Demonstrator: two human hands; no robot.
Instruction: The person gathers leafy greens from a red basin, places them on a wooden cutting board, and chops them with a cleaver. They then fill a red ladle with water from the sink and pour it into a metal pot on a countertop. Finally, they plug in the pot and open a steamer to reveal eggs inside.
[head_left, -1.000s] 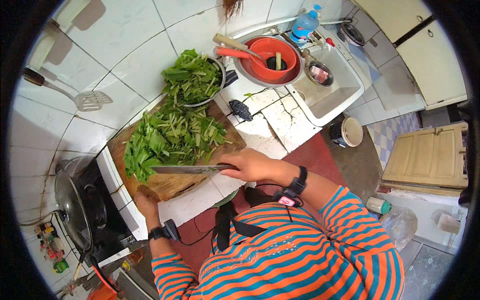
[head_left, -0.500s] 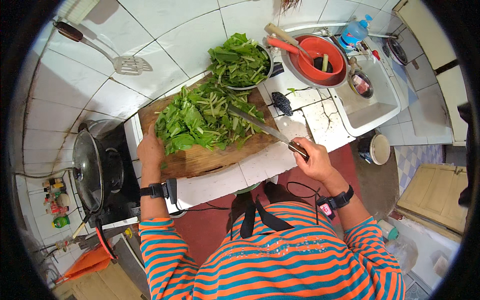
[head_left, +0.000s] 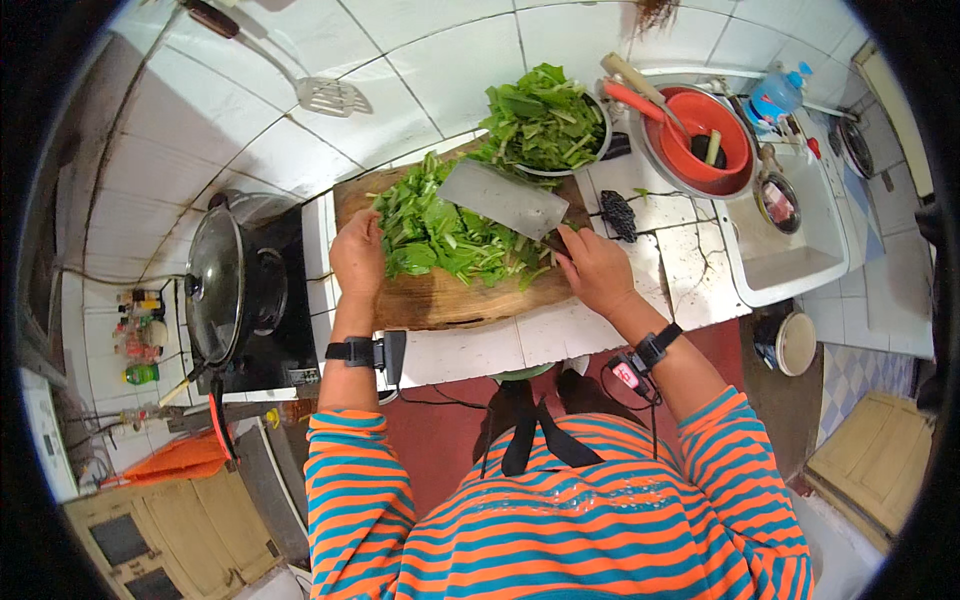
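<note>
A pile of chopped leafy greens (head_left: 430, 235) covers much of the wooden cutting board (head_left: 450, 305). My right hand (head_left: 598, 268) grips the handle of a cleaver (head_left: 505, 198). The cleaver's broad blade is turned flat, lying over the pile's right part and hiding the leaves beneath. At the board's left edge, my left hand (head_left: 358, 255) rests against the pile's side, fingers bent and holding nothing that I can see; the leaves partly cover its fingertips. A metal bowl (head_left: 606, 125) heaped with more greens stands behind the board.
Left of the board, a lidded pan (head_left: 217, 285) sits on a black stove (head_left: 285, 345). To the right are a dark crumpled thing (head_left: 619, 216), a basin holding a red plastic strainer (head_left: 735, 170), and a white sink (head_left: 795, 262) with a small bowl (head_left: 778, 203). A slotted spatula (head_left: 328, 97) hangs on the wall.
The cleaver has swung from edge-on to flat over the greens, and my right hand has come in closer to the board. The whole view has shifted, so things appear farther right.
</note>
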